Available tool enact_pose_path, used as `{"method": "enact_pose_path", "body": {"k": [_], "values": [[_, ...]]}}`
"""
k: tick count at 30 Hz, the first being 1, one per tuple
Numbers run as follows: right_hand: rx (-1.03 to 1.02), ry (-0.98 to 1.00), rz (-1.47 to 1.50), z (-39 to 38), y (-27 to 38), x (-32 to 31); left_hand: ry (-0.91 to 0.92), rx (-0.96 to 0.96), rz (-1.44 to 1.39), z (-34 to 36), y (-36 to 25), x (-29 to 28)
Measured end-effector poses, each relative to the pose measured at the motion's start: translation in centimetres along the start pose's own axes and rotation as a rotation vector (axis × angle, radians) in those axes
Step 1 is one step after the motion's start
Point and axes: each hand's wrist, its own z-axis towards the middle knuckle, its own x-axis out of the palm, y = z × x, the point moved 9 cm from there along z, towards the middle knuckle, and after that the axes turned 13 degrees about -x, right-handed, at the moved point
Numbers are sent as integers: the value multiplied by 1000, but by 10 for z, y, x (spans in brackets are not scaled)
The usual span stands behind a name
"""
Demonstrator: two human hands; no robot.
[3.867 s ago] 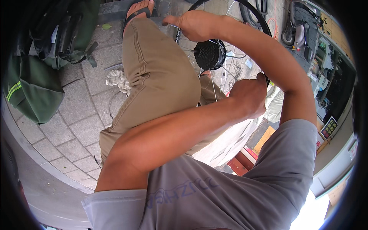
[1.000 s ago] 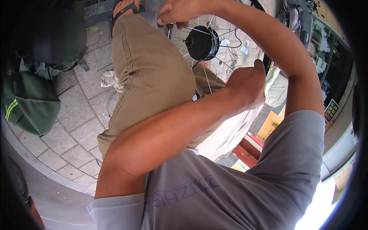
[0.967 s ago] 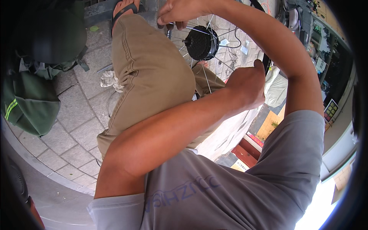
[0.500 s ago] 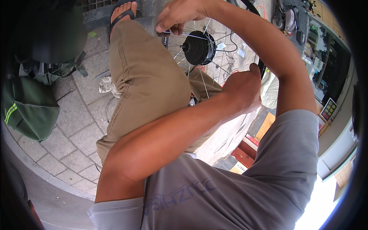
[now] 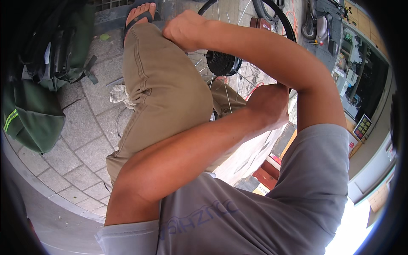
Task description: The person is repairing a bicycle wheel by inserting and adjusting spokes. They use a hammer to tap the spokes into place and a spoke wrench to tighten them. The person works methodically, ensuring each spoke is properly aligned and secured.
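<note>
A bicycle wheel with a black rim [image 5: 290, 27], spokes and a black hub with a sprocket cluster [image 5: 221, 63] stands by my legs in khaki trousers [image 5: 161, 97]. My left hand [image 5: 267, 102], crossed to the right, is closed around the wheel's right side, its fingertips hidden. My right hand [image 5: 185, 32], reaching across at the upper left, is closed beside the wheel's left part near my raised shin; what its fingers hold is hidden.
Green bags [image 5: 34, 117] lie at the left on paving [image 5: 85, 157], near a crumpled pale cloth [image 5: 119, 94]. A brown case [image 5: 260, 23], tubing [image 5: 261, 8] and a scooter [image 5: 316, 27] are beyond the wheel; a glass storefront [image 5: 363, 72] is at the right.
My right hand has moved down and left, turning so its fingers are less visible. More of the rim and a brown case now show above my right arm. My left hand stays at the wheel.
</note>
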Motion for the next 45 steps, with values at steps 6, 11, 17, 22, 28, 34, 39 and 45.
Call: {"method": "enact_pose_path", "body": {"k": [6,11,17,22,28,34,39,45], "values": [[514,282,879,-16,-49,31,82,-104,12,0,2,0],[402,268,1008,-17,-54,28,52,44,124,0,-4,5],[233,216,675,-14,-50,11,3,-24,25,-2,-3,-8],[339,108,916,-15,-53,20,29,-32,-8,-4,-4,-9],[169,6,510,-5,-47,3,-47,-11,-33,-3,-3,-8],[-67,-11,-63,3,13,3,-87,91,53,-1,-2,0],[136,61,238,-5,-5,13,-39,25,30,-4,-3,-4],[360,321,958,-16,-34,28,39,-69,-26,-2,-3,-7]]}}
